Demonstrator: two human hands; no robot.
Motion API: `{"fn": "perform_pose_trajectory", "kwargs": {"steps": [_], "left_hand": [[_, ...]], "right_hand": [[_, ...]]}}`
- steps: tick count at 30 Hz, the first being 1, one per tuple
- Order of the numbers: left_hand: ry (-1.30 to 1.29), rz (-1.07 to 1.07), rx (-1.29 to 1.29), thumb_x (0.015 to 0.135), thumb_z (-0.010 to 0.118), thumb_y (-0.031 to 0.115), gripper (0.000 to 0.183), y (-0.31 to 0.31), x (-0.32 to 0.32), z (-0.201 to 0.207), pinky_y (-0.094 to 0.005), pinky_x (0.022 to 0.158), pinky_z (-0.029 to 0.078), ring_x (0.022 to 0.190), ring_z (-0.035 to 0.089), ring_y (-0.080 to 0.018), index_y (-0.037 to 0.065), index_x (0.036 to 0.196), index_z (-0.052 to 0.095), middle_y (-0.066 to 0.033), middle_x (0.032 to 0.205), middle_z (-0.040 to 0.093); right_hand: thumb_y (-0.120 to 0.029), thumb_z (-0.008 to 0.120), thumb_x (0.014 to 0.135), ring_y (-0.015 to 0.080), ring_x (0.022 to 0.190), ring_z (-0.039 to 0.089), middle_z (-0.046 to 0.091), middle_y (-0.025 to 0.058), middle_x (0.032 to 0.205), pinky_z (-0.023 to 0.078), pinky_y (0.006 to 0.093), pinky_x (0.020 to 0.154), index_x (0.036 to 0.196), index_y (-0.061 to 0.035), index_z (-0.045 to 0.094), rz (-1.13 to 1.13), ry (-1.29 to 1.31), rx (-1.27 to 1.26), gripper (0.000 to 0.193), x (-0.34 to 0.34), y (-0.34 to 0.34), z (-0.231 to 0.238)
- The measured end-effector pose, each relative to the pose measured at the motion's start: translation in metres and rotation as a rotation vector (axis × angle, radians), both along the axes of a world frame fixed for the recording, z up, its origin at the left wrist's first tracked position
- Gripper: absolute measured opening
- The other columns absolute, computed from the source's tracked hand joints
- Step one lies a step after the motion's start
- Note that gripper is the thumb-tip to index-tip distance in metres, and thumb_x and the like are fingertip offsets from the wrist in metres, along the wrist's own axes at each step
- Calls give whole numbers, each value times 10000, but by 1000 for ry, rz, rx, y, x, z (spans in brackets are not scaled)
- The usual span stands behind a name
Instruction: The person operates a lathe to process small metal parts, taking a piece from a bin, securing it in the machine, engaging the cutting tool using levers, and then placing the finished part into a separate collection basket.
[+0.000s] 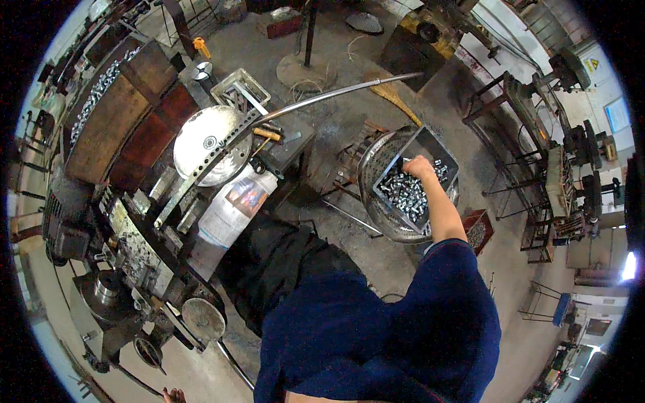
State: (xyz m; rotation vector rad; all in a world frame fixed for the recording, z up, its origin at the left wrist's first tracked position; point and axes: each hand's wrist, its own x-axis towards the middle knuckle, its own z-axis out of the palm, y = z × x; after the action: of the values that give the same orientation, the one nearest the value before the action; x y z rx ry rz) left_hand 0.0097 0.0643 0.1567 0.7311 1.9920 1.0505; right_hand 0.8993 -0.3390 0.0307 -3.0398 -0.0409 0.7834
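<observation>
My right hand (418,166) reaches into a grey rectangular tray (440,149) heaped with small shiny metal parts (406,193). Its fingers are curled at the far side of the heap; what they hold is hidden. The tray sits in a wide round metal basin (369,176) with a perforated wall. At the lower left edge only the fingers of my left hand (173,396) show, slightly apart and with nothing visible in them. The left hand is near a machine with a round metal plate (203,319).
A long bar with holes (213,160) crosses a pale round disc (191,151). Printed paper (232,209) lies near a wooden-handled tool (267,134). A broom (396,103) lies beyond the basin; a red box (476,232) stands right of it. Machines line the right.
</observation>
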Motion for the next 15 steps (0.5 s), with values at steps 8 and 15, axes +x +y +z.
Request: {"fn": "perform_pose_trajectory", "kwargs": {"steps": [8,15], "left_hand": [[-11,24,-11,786,659,261,446,-5,-13,-6,-310,643,485,655,541,-172,15,1129,514,-68,791,552],[-80,-125,19,785,654,318,379,-14,-58,-4,-326,657,479,616,520,-160,38,1017,548,-41,731,529]], "right_hand": [[-369,549,717,274,1118,499,527,153,1195,406,343,922,1053,-57,595,-9,-38,20,460,35,-31,-60],[-345,582,696,308,971,576,617,177,991,451,377,840,930,-70,640,94,-260,155,365,-19,11,24]]}}
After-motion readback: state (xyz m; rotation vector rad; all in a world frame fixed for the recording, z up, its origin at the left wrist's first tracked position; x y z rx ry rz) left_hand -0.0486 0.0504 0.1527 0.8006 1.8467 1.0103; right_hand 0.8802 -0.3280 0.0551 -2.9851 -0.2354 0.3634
